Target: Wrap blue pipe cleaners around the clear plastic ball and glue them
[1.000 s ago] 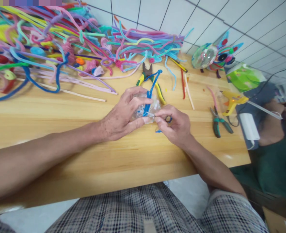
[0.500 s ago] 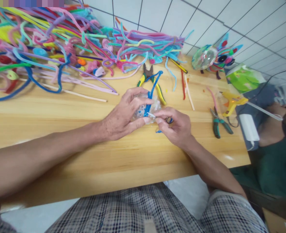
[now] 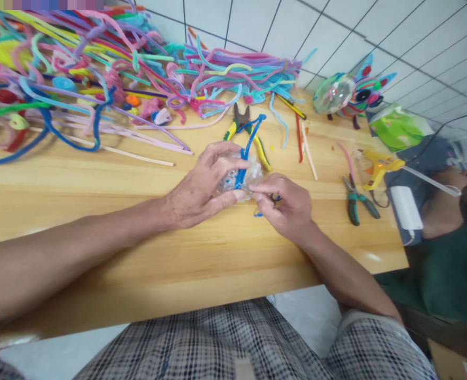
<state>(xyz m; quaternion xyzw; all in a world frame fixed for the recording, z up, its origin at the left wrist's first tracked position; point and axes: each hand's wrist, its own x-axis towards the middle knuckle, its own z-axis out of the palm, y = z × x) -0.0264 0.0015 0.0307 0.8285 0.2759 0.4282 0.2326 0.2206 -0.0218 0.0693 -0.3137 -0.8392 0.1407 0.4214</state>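
My left hand (image 3: 207, 184) presses a bent blue pipe cleaner (image 3: 251, 138) against a clear, lumpy bundle (image 3: 229, 179), which looks like plastic or beads. Its fingers lie over the top and the thumb is at the near side. Opposite it, my right hand (image 3: 284, 205) pinches a slim, pointed metal tool (image 3: 253, 191) close to the lower end of the blue strip. A dark ring (image 3: 275, 197) shows behind those fingers; most of the tool is hidden. Just beyond the bundle lie yellow-and-green pliers (image 3: 263, 153) with their jaws pointing away. A small blue piece (image 3: 259, 215) shows below my right hand.
Pipe cleaners (image 3: 237, 74) in many colours are heaped along the back and left. At right are green-handled pliers (image 3: 358, 203), a yellow glue gun (image 3: 380, 168) and a white box (image 3: 405, 208). A colourful animal figure (image 3: 360, 97) stands by the tiled wall. Another person (image 3: 447, 264) sits at right.
The metal tip in my right hand has shifted slightly down and shows less against the blue strip. My left hand and the bundle have hardly moved.
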